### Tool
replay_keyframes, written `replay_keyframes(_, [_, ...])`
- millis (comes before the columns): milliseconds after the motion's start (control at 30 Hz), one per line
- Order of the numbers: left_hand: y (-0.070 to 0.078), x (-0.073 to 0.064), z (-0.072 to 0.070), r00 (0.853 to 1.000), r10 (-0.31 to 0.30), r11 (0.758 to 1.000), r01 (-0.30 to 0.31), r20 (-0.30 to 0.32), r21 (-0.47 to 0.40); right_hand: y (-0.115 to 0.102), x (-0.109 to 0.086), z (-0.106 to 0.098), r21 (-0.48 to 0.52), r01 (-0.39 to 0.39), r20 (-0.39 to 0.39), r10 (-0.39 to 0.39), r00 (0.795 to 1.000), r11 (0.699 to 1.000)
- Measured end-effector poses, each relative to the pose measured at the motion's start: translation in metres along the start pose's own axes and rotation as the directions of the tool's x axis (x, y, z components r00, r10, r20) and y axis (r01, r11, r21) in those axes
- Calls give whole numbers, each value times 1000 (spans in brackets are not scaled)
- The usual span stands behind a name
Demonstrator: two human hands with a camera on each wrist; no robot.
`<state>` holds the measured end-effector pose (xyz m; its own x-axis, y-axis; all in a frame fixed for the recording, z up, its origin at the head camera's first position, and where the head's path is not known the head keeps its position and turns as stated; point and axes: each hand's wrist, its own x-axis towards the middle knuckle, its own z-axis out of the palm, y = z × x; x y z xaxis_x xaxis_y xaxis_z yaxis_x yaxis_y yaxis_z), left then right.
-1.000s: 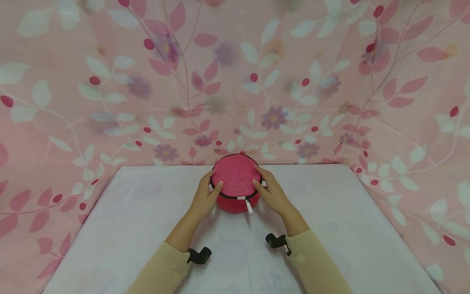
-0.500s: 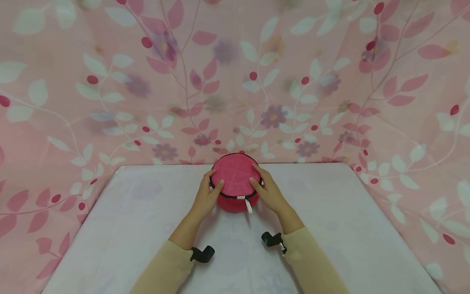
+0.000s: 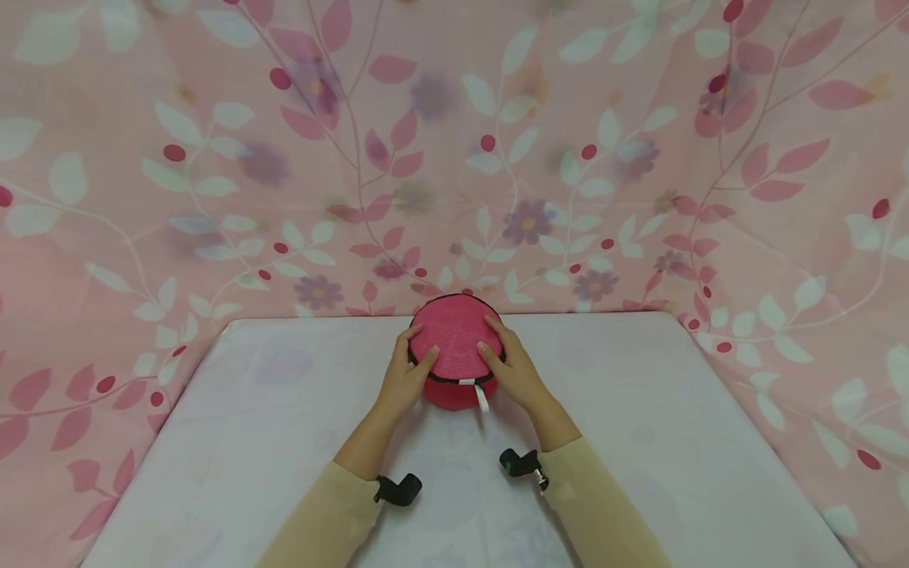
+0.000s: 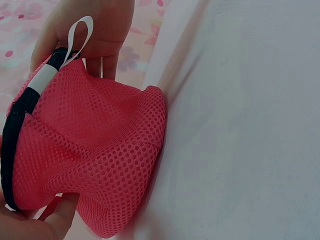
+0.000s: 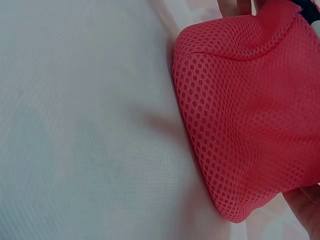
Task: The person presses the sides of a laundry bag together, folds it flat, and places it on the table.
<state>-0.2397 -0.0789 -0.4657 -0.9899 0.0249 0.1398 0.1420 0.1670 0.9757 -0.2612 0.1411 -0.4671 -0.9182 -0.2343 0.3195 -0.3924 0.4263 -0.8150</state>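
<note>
A round pink mesh laundry bag (image 3: 458,335) with black trim along its top edge stands on the table near the back. My left hand (image 3: 403,380) grips its left side, thumb over the top panel and fingers round the rim. On the opposite side my right hand (image 3: 522,377) holds the bag the same way. A white loop (image 4: 86,31) sticks out from the trim at the front. In the right wrist view the mesh wall (image 5: 240,110) bulges and creases, with its base against the tabletop. The fingers behind the bag are partly hidden.
A white cloth covers the table (image 3: 284,442). Behind and around it hangs a pink curtain (image 3: 440,158) printed with leaves and flowers. Small black wrist cameras (image 3: 400,491) project inward from both beige sleeves (image 3: 604,505).
Both hands and forearms have shifted slightly inward, and the thumbs lie further over the bag's top. The bag looks slightly narrower and stays in place.
</note>
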Motion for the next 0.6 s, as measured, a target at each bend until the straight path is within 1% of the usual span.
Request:
replay_keyframes(233, [-4,0,1,1000,24,998,-24,-1,-59,-2,0,1,27,-19,4,19,1000,999])
replay_keyframes(333, [-4,0,2,999,38,996,-38,-4,-79,-22,-4,-4,57,-38,14,38,999,998])
replay_keyframes(467, [-5,1,4,998,61,993,-63,-28,-98,-50,-10,-13,103,-78,51,73,996,992])
replay_keyframes(533, [-5,1,5,997,73,992,-76,-38,-103,-49,-9,-14,114,-95,71,87,994,989])
replay_keyframes(600, [-5,1,5,996,81,991,-85,-43,-107,-47,-8,-14,148,-116,87,104,991,982])
